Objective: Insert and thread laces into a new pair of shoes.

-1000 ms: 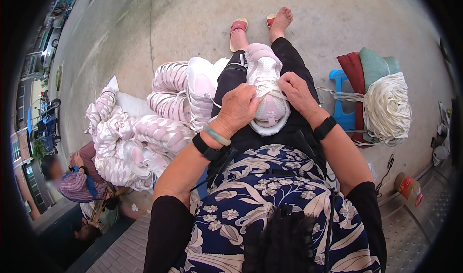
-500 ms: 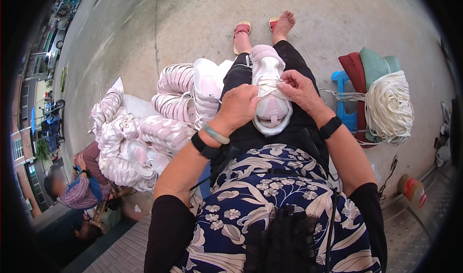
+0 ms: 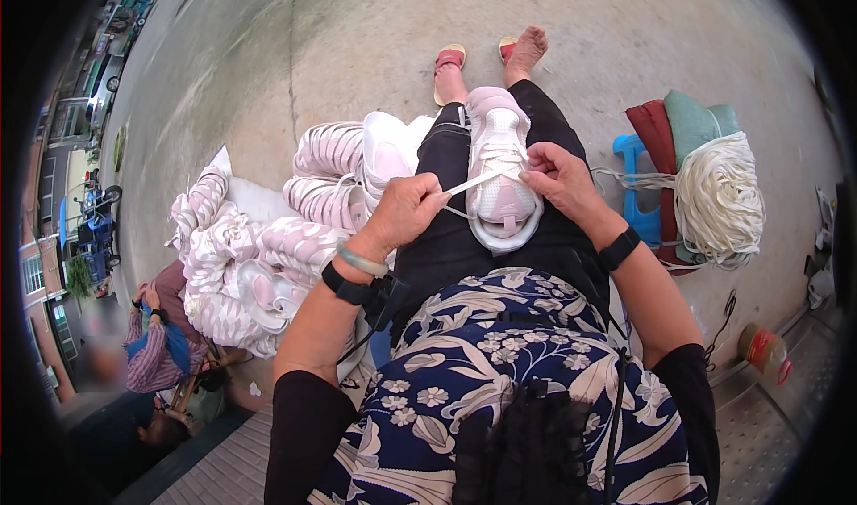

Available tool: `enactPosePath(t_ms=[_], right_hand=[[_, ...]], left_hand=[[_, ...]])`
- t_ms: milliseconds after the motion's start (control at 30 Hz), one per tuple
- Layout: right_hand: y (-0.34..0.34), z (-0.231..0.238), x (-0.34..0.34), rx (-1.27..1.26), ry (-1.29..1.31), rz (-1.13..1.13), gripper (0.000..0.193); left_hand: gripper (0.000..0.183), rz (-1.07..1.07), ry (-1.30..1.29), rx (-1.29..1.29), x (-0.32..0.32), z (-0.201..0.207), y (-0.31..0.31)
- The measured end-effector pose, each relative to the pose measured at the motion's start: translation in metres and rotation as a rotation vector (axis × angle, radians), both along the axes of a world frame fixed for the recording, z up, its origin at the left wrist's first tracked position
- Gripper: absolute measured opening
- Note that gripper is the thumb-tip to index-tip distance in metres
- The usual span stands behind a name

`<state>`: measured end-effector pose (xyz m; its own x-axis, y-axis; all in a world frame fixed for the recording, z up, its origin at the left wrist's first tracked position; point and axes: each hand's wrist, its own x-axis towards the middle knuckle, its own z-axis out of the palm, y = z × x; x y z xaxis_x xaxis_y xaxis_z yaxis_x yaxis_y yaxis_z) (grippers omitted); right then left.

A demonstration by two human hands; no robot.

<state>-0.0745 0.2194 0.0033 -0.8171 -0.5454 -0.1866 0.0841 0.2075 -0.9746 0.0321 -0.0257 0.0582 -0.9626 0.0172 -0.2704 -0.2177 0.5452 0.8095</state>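
A pale pink and white sneaker [image 3: 500,139] rests between my thighs, its toe pointing away from me. My left hand [image 3: 406,210] is closed in a pinch on a white shoelace [image 3: 471,182], which runs taut from the shoe's upper eyelets to the fingers. On the other side of the shoe, my right hand [image 3: 561,182] pinches at the lacing close to the eyelets, thumb and forefinger together. The lace end inside the right fingers is mostly hidden. Crossed laces lie over the shoe's tongue.
Several stacked pink and white shoe uppers [image 3: 335,166] lie at my left. A blue stool [image 3: 636,183] at right carries red and green cloth and a bundle of white laces [image 3: 721,197]. A plastic bottle [image 3: 766,353] lies lower right. Another person [image 3: 165,344] sits far left.
My left hand has moved left and toward me, drawing the lace out from the shoe. The right hand stays beside the eyelets, slightly shifted.
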Motion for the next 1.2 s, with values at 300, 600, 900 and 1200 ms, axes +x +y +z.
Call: enactPosePath(t_ms=[300, 600, 900, 1200], right_hand=[[0.02, 0.02, -0.007, 0.302, 0.425, 0.055, 0.02], [0.022, 0.016, -0.007, 0.26, 0.123, 0.078, 0.022], [0.046, 0.03, 0.0, 0.518, 0.877, 0.255, 0.014], [0.208, 0.05, -0.001, 0.726, 1.043, 0.064, 0.016]], left_hand=[[0.019, 0.193, 0.131, 0.054, -0.013, -0.012, -0.019], [0.016, 0.199, -0.073, 0.145, 0.01, -0.019, -0.021], [0.009, 0.018, 0.355, -0.264, 0.016, -0.005, -0.021], [0.009, 0.011, 0.546, -0.837, 0.097, -0.023, -0.142]])
